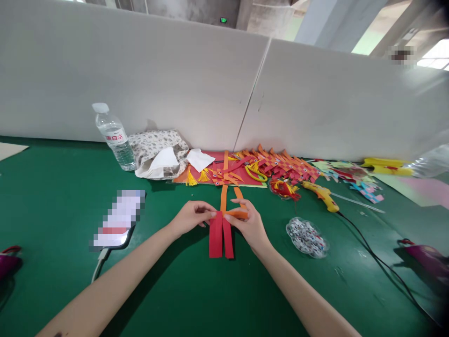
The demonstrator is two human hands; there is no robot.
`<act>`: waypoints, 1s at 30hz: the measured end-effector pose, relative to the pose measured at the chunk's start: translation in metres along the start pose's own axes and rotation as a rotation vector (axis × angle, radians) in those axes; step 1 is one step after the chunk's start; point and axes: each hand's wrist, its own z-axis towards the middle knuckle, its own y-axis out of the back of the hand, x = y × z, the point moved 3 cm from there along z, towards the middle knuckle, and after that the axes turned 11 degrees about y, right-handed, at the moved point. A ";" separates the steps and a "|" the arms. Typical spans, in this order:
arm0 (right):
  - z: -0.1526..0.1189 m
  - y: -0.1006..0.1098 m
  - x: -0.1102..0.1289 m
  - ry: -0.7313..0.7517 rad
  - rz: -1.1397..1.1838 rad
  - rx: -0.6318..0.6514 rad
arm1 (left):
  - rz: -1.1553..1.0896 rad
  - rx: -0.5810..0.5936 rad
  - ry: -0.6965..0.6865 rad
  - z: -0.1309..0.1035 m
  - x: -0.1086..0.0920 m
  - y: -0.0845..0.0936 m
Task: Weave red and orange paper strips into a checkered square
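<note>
We pinch the red strips (220, 234) flat with left hand (191, 216) fingers while right hand (247, 224) fingers clamp the orange strip (237, 213) crossing them on the bench (210, 299).

Two hands: left hand (191, 216), right hand (249, 225). Two red paper strips (220, 238). Two orange paper strips (224, 196) upright, one more folded across. One water bottle (114, 135). One glue gun (321, 194). One dish of googly eyes (307, 237). One phone (119, 220). Woven paper fish (284, 166): too many, overlapping, uncountable.

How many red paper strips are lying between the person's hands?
2. The left red strip lies under the left hand, the right red strip beside it by the right hand. Fingers may hide more.
</note>
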 end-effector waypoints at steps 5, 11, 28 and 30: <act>-0.001 -0.002 -0.001 0.003 0.016 0.016 | -0.011 0.042 -0.004 -0.001 0.000 -0.002; -0.005 -0.008 -0.001 0.003 0.020 0.059 | 0.015 0.053 -0.001 -0.002 0.000 -0.004; -0.005 -0.011 -0.001 -0.030 0.043 0.092 | -0.027 0.096 0.028 -0.005 -0.003 -0.004; -0.005 -0.011 -0.001 -0.028 0.043 0.094 | -0.031 0.101 0.022 -0.005 -0.003 -0.003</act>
